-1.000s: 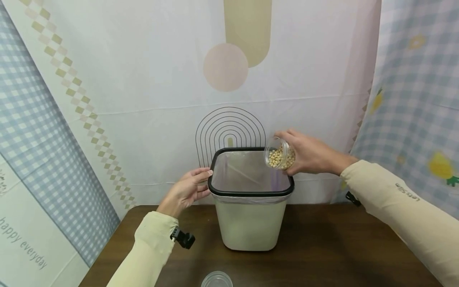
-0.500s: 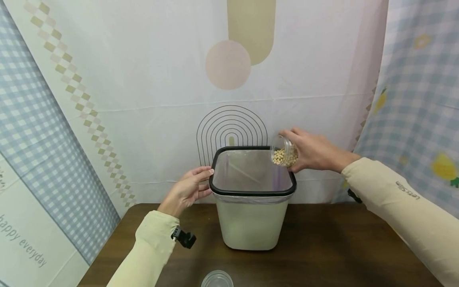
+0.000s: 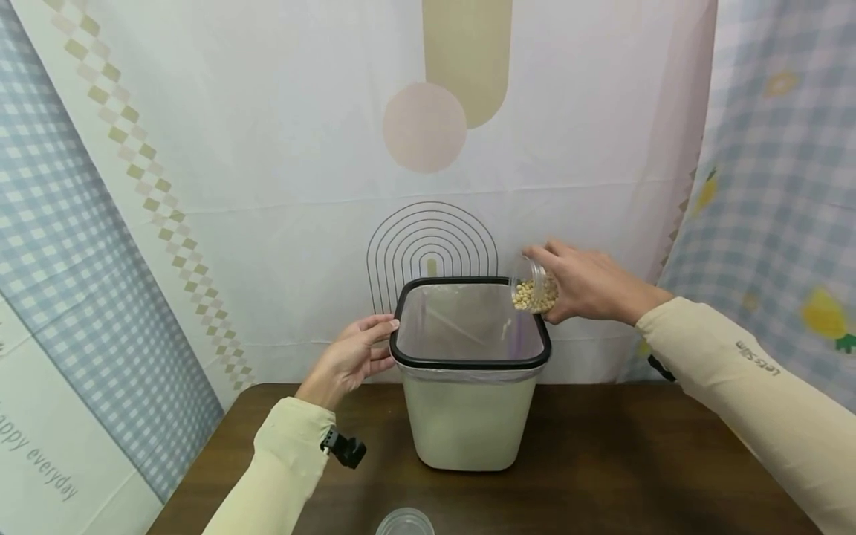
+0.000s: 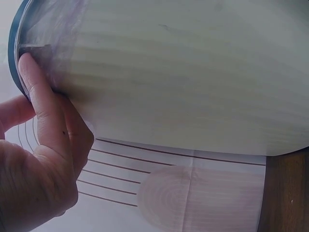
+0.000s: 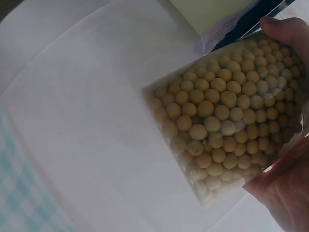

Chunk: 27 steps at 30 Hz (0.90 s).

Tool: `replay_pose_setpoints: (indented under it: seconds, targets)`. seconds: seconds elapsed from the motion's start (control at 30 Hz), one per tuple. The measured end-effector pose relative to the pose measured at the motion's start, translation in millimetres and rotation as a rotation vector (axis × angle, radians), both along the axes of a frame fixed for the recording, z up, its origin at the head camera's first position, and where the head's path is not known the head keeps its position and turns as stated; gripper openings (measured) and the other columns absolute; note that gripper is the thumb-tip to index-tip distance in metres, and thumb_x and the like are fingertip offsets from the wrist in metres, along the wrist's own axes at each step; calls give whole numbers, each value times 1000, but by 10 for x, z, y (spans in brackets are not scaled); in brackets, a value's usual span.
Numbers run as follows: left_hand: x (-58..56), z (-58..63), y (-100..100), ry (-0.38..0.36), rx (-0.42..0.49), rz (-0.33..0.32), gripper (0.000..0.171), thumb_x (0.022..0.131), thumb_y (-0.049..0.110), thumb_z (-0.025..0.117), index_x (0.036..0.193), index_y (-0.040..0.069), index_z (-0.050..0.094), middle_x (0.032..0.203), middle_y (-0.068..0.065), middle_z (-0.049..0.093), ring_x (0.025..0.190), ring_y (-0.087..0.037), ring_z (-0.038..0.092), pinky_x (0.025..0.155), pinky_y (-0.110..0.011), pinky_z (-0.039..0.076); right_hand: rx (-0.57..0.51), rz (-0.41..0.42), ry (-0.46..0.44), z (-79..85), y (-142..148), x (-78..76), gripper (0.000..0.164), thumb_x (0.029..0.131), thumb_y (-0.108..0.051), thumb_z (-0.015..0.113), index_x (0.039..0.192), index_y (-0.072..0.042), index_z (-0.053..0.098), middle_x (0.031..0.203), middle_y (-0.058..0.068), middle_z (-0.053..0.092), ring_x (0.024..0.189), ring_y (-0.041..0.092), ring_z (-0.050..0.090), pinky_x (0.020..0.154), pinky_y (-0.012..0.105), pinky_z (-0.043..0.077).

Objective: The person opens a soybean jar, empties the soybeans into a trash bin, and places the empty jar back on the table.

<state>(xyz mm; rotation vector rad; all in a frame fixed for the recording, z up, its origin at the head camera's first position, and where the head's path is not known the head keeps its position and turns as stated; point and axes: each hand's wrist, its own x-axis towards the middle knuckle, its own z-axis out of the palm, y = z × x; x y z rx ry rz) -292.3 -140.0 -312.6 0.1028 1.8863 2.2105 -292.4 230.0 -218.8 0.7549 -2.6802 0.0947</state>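
A pale green trash can (image 3: 468, 416) with a black rim and clear liner (image 3: 455, 305) stands upright on the table. My left hand (image 3: 354, 357) holds its left rim, thumb on the rim; in the left wrist view a finger (image 4: 46, 106) presses the side just below it. My right hand (image 3: 585, 282) grips a clear jar (image 3: 535, 286) of soybeans, tipped over the right rim, mouth facing left. A few blurred soybeans (image 3: 506, 327) fall inside the can. Packed soybeans (image 5: 222, 111) show through the jar wall in the right wrist view.
A clear round lid (image 3: 405, 522) lies at the near edge of the view on the dark wooden table (image 3: 622, 453). Patterned cloth (image 3: 301, 148) hangs close behind the can, with checked cloth (image 3: 776, 223) at the right.
The right hand with the jar has shifted slightly right, tilting the jar a little more. Soybeans are now dropping into the trash can. The left hand keeps its hold on the rim.
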Motion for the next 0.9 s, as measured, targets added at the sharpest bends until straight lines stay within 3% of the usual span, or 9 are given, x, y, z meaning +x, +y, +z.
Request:
replay_pose_setpoints:
  seconds: [0.43,0.9]
  targets:
    - [16,-13,3,8,25,-12,41,108,19,61,144,2,49,107,-2,61,72,-8,66,62,-20,59,57,-3,27,-38,39,-4,101,65,-20,95,154,-10,49,127,15,60,81,24,62,66,50,54]
    - [29,-14,10,6,47,-14,37,109,18,59,141,2,49,105,-2,61,70,-9,67,60,-20,59,87,25,51,-38,50,38,101,65,-18,94,154,-10,49,128,16,60,81,26,62,64,47,54]
